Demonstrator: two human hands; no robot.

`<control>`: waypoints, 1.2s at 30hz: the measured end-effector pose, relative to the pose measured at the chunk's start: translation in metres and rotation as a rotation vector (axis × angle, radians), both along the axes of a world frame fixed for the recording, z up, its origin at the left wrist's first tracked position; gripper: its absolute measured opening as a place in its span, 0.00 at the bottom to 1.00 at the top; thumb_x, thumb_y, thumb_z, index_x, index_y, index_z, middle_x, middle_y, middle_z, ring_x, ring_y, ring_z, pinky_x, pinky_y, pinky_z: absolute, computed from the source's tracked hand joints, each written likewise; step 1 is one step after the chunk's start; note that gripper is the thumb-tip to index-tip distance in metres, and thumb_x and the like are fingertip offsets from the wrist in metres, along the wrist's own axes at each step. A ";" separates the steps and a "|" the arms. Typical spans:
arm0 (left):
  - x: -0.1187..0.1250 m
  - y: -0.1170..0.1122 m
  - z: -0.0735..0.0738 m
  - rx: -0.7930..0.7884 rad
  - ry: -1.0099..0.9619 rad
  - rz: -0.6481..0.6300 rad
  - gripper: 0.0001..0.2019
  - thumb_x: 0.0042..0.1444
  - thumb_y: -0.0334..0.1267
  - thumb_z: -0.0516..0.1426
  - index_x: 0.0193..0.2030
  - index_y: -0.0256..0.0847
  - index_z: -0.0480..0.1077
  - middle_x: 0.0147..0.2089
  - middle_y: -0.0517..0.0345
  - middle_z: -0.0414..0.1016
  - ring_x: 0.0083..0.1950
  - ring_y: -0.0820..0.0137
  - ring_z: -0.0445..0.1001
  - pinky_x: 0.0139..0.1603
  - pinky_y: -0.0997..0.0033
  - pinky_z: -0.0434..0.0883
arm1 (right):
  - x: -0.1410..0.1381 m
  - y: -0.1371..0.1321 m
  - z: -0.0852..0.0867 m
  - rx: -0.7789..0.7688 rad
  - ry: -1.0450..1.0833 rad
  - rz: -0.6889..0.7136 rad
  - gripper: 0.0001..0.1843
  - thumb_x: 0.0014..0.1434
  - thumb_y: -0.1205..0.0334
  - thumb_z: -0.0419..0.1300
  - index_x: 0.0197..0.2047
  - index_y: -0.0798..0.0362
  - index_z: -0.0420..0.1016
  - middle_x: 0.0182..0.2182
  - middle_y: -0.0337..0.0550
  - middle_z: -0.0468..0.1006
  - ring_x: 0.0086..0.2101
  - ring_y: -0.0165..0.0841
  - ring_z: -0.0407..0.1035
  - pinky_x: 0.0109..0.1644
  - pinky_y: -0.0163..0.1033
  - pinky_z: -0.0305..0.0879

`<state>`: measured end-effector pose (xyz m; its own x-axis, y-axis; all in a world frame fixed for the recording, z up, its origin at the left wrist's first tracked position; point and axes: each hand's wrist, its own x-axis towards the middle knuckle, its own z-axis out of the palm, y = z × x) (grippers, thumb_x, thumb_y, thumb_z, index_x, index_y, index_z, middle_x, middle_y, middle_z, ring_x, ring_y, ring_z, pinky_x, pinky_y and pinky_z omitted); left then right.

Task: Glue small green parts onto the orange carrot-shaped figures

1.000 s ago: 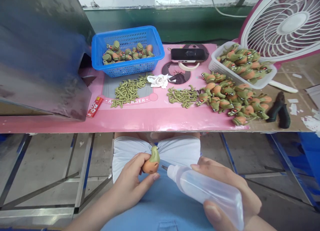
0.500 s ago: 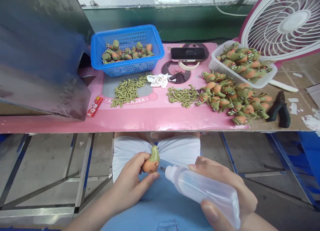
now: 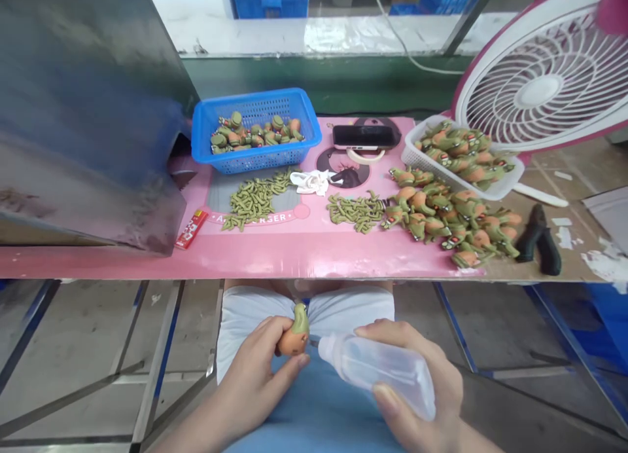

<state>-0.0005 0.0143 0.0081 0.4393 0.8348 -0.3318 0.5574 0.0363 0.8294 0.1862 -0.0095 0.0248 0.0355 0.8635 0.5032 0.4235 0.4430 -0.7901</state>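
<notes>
Orange and green, the small toy figure (image 3: 295,334) sits pinched between the thumb and fingers of the left hand (image 3: 255,374), low above the lap and below the worktop (image 3: 304,253) edge. Right hand (image 3: 422,400) is wrapped around a clear squeeze bottle (image 3: 377,371). The bottle's long axis points left, and its thin nozzle meets the figure's right side.
</notes>
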 end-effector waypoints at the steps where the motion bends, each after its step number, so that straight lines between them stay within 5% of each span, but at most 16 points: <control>1: 0.000 0.002 -0.001 -0.001 -0.009 0.022 0.06 0.53 0.40 0.51 0.34 0.41 0.64 0.32 0.57 0.68 0.33 0.65 0.65 0.34 0.69 0.62 | 0.000 0.002 -0.002 -0.033 0.025 -0.012 0.12 0.59 0.54 0.53 0.39 0.54 0.67 0.23 0.38 0.72 0.20 0.28 0.67 0.20 0.29 0.63; 7: -0.009 0.016 -0.017 -0.075 -0.156 0.252 0.08 0.50 0.43 0.53 0.32 0.40 0.63 0.28 0.62 0.63 0.30 0.68 0.62 0.31 0.72 0.61 | 0.014 0.012 -0.031 -0.291 0.250 -0.025 0.14 0.55 0.50 0.56 0.32 0.54 0.69 0.22 0.40 0.71 0.21 0.33 0.66 0.21 0.33 0.62; 12: -0.020 0.021 -0.028 -0.095 -0.301 0.454 0.10 0.49 0.44 0.54 0.32 0.39 0.63 0.28 0.63 0.60 0.31 0.69 0.61 0.33 0.73 0.60 | 0.016 0.057 -0.057 -0.396 0.334 0.011 0.14 0.49 0.55 0.60 0.33 0.52 0.62 0.22 0.37 0.70 0.21 0.30 0.63 0.23 0.32 0.60; 18: -0.027 0.019 -0.029 -0.073 -0.376 0.471 0.11 0.49 0.45 0.56 0.32 0.39 0.65 0.28 0.63 0.61 0.31 0.69 0.60 0.33 0.73 0.60 | -0.017 0.143 -0.085 -0.311 0.294 -0.075 0.19 0.45 0.56 0.59 0.38 0.51 0.55 0.31 0.43 0.71 0.29 0.35 0.69 0.32 0.40 0.66; 22: -0.035 0.012 -0.037 -0.074 -0.419 0.508 0.13 0.49 0.48 0.57 0.32 0.39 0.64 0.27 0.64 0.59 0.31 0.69 0.59 0.32 0.73 0.59 | -0.023 0.169 -0.101 -0.205 0.180 -0.157 0.22 0.45 0.55 0.57 0.41 0.53 0.56 0.37 0.48 0.69 0.38 0.39 0.68 0.42 0.47 0.65; 26: -0.043 0.000 -0.042 -0.110 -0.444 0.566 0.18 0.48 0.53 0.57 0.33 0.39 0.65 0.28 0.62 0.61 0.31 0.68 0.61 0.33 0.72 0.60 | -0.027 0.151 -0.099 -0.030 0.023 -0.293 0.24 0.50 0.58 0.56 0.49 0.54 0.52 0.48 0.57 0.59 0.49 0.45 0.57 0.47 0.53 0.60; 29: -0.042 -0.003 -0.039 -0.122 -0.454 0.641 0.21 0.46 0.57 0.58 0.32 0.39 0.66 0.27 0.62 0.62 0.30 0.68 0.61 0.33 0.72 0.61 | -0.048 0.141 -0.092 0.049 -0.161 -0.186 0.12 0.56 0.64 0.49 0.45 0.51 0.59 0.43 0.53 0.64 0.46 0.43 0.60 0.45 0.51 0.62; 32: -0.034 0.000 -0.031 -0.135 -0.470 0.619 0.21 0.43 0.57 0.59 0.31 0.39 0.67 0.27 0.62 0.62 0.30 0.68 0.61 0.33 0.72 0.61 | -0.079 0.154 -0.086 0.007 -0.367 -0.034 0.12 0.55 0.68 0.50 0.43 0.51 0.66 0.41 0.50 0.68 0.41 0.42 0.63 0.43 0.49 0.64; 36: -0.027 0.001 -0.026 -0.138 -0.478 0.571 0.20 0.44 0.56 0.59 0.33 0.40 0.67 0.28 0.61 0.64 0.31 0.67 0.62 0.34 0.72 0.61 | -0.098 0.179 -0.081 -0.099 -0.571 -0.015 0.09 0.53 0.69 0.57 0.39 0.53 0.71 0.40 0.51 0.69 0.38 0.45 0.63 0.40 0.49 0.64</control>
<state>-0.0272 0.0155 -0.0179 0.0735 0.9406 -0.3316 0.0016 0.3324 0.9431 0.0877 0.1695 -0.0563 -0.2056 0.9090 0.3625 0.8006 0.3693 -0.4719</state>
